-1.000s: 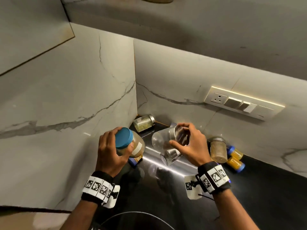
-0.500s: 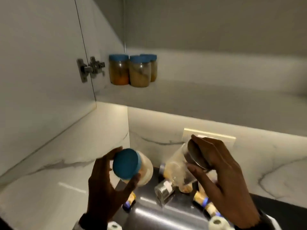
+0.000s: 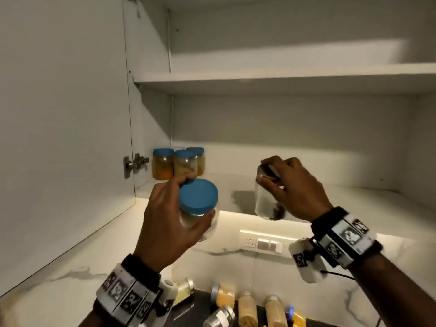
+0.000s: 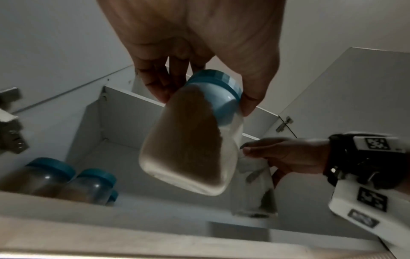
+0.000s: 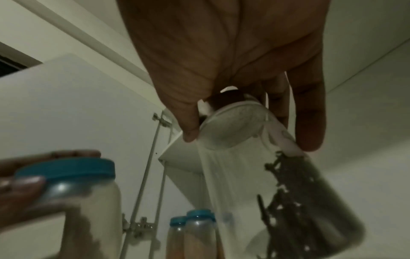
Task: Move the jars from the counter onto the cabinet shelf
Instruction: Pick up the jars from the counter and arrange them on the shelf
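My left hand (image 3: 174,215) grips a blue-lidded jar (image 3: 198,204) of pale powder by its lid, just below and in front of the lower cabinet shelf (image 3: 330,199). In the left wrist view the same blue-lidded jar (image 4: 190,140) hangs tilted from my fingers. My right hand (image 3: 290,185) holds a clear jar with a metal lid (image 3: 267,197) and dark contents, its base at the shelf's front edge. The clear jar (image 5: 277,184) shows dark bits in the right wrist view. Three blue-lidded jars (image 3: 177,162) stand at the shelf's back left corner.
Several jars and bottles (image 3: 247,305) lie and stand on the dark counter below. The open cabinet door (image 3: 66,114) with its hinge (image 3: 134,164) is at the left. An upper shelf (image 3: 283,76) is above. A switch plate (image 3: 262,243) sits on the marble wall.
Both hands have lifted their jars from the counter up to the lower shelf. The clear jar has turned upright and reached the shelf's front edge.
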The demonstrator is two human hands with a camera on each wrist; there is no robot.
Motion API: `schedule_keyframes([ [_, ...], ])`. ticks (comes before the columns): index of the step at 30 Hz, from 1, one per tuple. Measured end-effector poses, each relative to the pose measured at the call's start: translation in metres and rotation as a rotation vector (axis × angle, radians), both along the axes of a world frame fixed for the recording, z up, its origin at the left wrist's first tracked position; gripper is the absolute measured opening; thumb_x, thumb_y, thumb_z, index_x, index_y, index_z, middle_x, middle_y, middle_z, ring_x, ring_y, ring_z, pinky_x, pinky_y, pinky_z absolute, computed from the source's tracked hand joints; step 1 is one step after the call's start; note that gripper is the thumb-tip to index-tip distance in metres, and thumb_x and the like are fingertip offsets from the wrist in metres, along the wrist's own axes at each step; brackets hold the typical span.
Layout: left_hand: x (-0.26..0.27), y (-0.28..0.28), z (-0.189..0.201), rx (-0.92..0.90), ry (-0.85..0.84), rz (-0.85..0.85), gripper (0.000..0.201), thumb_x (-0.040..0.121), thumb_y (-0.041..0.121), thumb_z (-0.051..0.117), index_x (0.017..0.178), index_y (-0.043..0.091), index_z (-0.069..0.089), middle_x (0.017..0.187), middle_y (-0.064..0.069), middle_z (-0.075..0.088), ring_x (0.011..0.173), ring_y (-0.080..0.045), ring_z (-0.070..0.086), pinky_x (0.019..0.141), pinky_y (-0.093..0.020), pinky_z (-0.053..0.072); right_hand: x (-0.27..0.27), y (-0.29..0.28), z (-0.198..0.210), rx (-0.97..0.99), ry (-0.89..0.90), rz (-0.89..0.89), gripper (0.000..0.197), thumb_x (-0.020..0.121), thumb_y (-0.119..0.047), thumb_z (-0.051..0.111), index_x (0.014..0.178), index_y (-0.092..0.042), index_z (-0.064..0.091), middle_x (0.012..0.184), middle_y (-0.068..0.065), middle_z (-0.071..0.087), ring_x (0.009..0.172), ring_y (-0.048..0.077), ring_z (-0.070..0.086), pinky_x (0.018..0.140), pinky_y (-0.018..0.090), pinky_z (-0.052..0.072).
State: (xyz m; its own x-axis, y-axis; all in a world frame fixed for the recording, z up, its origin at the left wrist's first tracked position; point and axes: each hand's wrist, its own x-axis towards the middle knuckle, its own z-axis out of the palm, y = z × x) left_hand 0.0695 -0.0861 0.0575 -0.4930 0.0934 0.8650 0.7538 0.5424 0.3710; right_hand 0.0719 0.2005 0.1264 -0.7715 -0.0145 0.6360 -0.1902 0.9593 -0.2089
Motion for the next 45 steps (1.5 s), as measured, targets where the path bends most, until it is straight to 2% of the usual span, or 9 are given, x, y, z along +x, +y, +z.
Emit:
schedule_keyframes([
  [6,-0.032,0.015,0.04,-0.053,0.003,-0.024,0.07,0.079,0.051,0.084,0.135,0.024,0.054,0.13,0.008,0.063,0.118,-0.013,0.058,0.098,-0.038,0.057,-0.035,0.005,-0.004,-0.018,-0.097,-0.086,0.049,0.098,-0.062,0.045,0.138,-0.034,0.044,0.128,0.008,0.049,0.107,0.031,0.061,0.083,0.044,0.056],
  [9,-0.056,0.017,0.066,-0.108,-0.03,0.034,0.068,0.079,0.045,0.087,0.133,0.022,0.054,0.126,0.003,0.068,0.112,-0.015,0.063,0.095,-0.034,0.056,-0.039,0.001,-0.004,-0.02,-0.089,-0.08,0.05,0.099,-0.058,0.047,0.139,-0.027,0.048,0.138,0.005,0.049,0.115,0.032,0.059,0.085,0.048,0.056],
  [14,-0.107,0.028,0.103,-0.243,-0.111,0.076,0.056,0.082,0.047,0.085,0.127,0.025,0.06,0.119,0.001,0.072,0.103,-0.02,0.068,0.089,-0.037,0.058,-0.036,0.008,-0.009,0.107,-0.124,-0.083,0.085,0.076,-0.056,0.08,0.145,-0.027,0.04,0.155,-0.004,0.043,0.136,0.027,0.046,0.099,0.049,0.051],
  [17,-0.144,0.043,0.117,-0.372,-0.183,0.137,0.053,0.082,0.049,0.084,0.123,0.024,0.062,0.115,-0.005,0.073,0.1,-0.024,0.068,0.086,-0.035,0.054,-0.032,0.008,-0.002,0.196,-0.135,-0.125,0.089,0.072,-0.054,0.082,0.146,-0.032,0.039,0.155,-0.005,0.042,0.14,0.026,0.041,0.106,0.051,0.043],
  [22,-0.191,0.057,0.12,-0.493,-0.312,0.206,0.057,0.079,0.053,0.086,0.122,0.024,0.062,0.115,-0.007,0.069,0.1,-0.023,0.064,0.083,-0.03,0.047,-0.031,0.008,-0.002,0.167,-0.126,-0.123,0.086,0.071,-0.051,0.084,0.144,-0.033,0.041,0.146,-0.009,0.048,0.131,0.025,0.051,0.098,0.045,0.046],
  [29,-0.196,0.061,0.114,-0.933,-0.275,0.337,0.083,0.075,0.061,0.083,0.143,0.027,0.051,0.141,-0.005,0.048,0.127,-0.029,0.051,0.105,-0.045,0.049,-0.031,0.014,-0.007,0.083,-0.111,-0.085,0.086,0.067,-0.048,0.087,0.139,-0.036,0.043,0.138,-0.011,0.051,0.12,0.023,0.058,0.088,0.041,0.054],
  [36,-0.194,0.064,0.11,-1.04,-0.143,0.388,0.074,0.077,0.043,0.088,0.136,0.021,0.05,0.131,-0.003,0.056,0.121,-0.028,0.058,0.098,-0.046,0.054,-0.03,0.014,-0.003,0.051,-0.124,-0.072,0.089,0.067,-0.048,0.088,0.143,-0.037,0.042,0.143,-0.013,0.049,0.124,0.02,0.055,0.09,0.039,0.054],
  [42,-0.22,0.078,0.112,-1.072,-0.189,0.467,0.068,0.084,0.025,0.085,0.138,0.01,0.047,0.135,-0.012,0.056,0.124,-0.033,0.058,0.088,-0.038,0.044,-0.031,0.013,-0.009,0.056,-0.089,-0.068,0.091,0.067,-0.05,0.087,0.143,-0.041,0.038,0.143,-0.019,0.046,0.123,0.018,0.054,0.088,0.035,0.055],
  [45,-0.23,0.083,0.115,-1.082,-0.221,0.498,0.071,0.081,0.023,0.088,0.138,0.012,0.047,0.135,-0.013,0.056,0.123,-0.034,0.06,0.091,-0.041,0.048,-0.031,0.012,-0.012,0.074,-0.083,-0.061,0.091,0.067,-0.051,0.086,0.143,-0.041,0.037,0.143,-0.02,0.045,0.121,0.019,0.054,0.084,0.032,0.052],
])
